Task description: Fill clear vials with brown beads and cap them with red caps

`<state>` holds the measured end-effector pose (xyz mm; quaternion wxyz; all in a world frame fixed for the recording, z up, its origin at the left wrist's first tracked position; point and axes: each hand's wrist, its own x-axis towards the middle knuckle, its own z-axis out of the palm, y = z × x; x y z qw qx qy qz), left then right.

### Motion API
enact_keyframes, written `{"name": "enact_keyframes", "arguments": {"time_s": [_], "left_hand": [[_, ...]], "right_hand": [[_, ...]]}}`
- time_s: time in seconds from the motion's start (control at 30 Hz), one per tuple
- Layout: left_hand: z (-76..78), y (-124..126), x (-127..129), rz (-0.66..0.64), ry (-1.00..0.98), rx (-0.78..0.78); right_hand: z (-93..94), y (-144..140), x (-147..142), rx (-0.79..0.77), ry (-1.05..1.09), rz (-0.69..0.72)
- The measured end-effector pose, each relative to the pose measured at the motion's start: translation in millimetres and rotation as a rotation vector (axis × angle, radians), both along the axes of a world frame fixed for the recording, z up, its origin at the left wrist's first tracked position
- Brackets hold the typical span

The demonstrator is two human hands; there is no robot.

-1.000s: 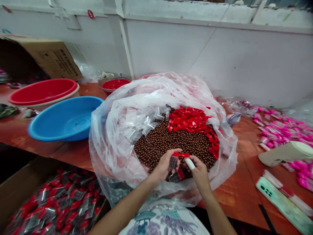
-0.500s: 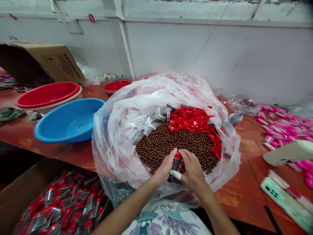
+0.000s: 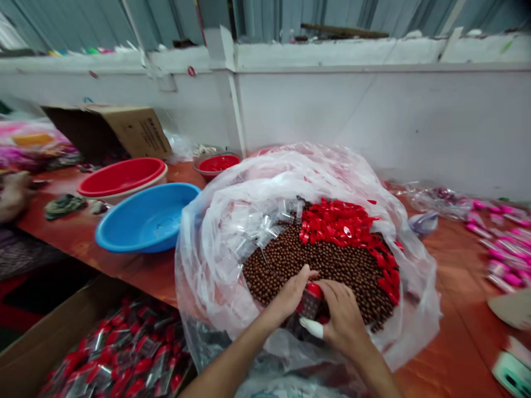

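Between my hands, a small clear container [image 3: 311,302] with a red cap and brown balls inside stands roughly upright. My left hand [image 3: 290,294] is closed about its left side, fingertips by the cap. On the other side my right hand [image 3: 342,316] grips it, a white covering on the thumb. Just beyond them lies a heap of brown balls [image 3: 332,262] inside an open clear plastic bag [image 3: 211,232]. Red plastic pieces [image 3: 340,221] cover the heap's far right, and clear empty containers [image 3: 249,224] lie at its left.
A blue basin [image 3: 145,218], a red basin [image 3: 124,176] and a cardboard box [image 3: 136,130] stand left. Below the table edge, a carton holds many red-capped containers [image 3: 124,354]. Pink-capped containers [image 3: 508,243] and a phone [image 3: 512,376] lie right. Another person's limb [image 3: 14,196] shows far left.
The camera view has swung up and left, so the scene sits lower and further right. Both hands still hold the container by the heap. Another person's limb has come into view.
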<state>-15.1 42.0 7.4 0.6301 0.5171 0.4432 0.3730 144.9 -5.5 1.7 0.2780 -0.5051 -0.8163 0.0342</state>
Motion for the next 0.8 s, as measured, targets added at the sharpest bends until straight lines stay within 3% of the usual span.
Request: {"name": "enact_keyframes", "arguments": {"time_s": [0.07, 0.17, 0.23, 0.33, 0.47, 0.6, 0.8], "left_hand": [[5.3, 25.7, -19.9, 0.068, 0.205, 0.185], [9.5, 68.6, -47.5, 0.27, 0.593, 0.501], [9.0, 94.3, -56.4, 0.27, 0.824, 0.623], [5.2, 122.6, -54.2, 0.18, 1.036, 0.669], [0.4, 138.5, -47.0, 0.146, 1.071, 0.62], [-4.2, 134.2, -53.2, 0.111, 1.028, 0.584], [-16.1, 120.6, -46.0, 0.055, 0.888, 0.539]], "right_hand": [[-3.0, -1.0, 12.5, -0.106, -0.037, 0.005], [-5.5, 0.7, 29.5, -0.257, -0.082, 0.083], [-4.6, 7.8, 32.2, -0.313, -0.047, 0.088], [-1.5, 32.1, 22.1, -0.309, 0.068, 0.048], [-3.9, 82.5, 4.5, -0.184, 0.177, 0.027], [-14.5, 127.4, -2.9, -0.105, 0.235, -0.034], [-29.1, 158.1, -12.5, -0.11, 0.274, -0.084]]}}
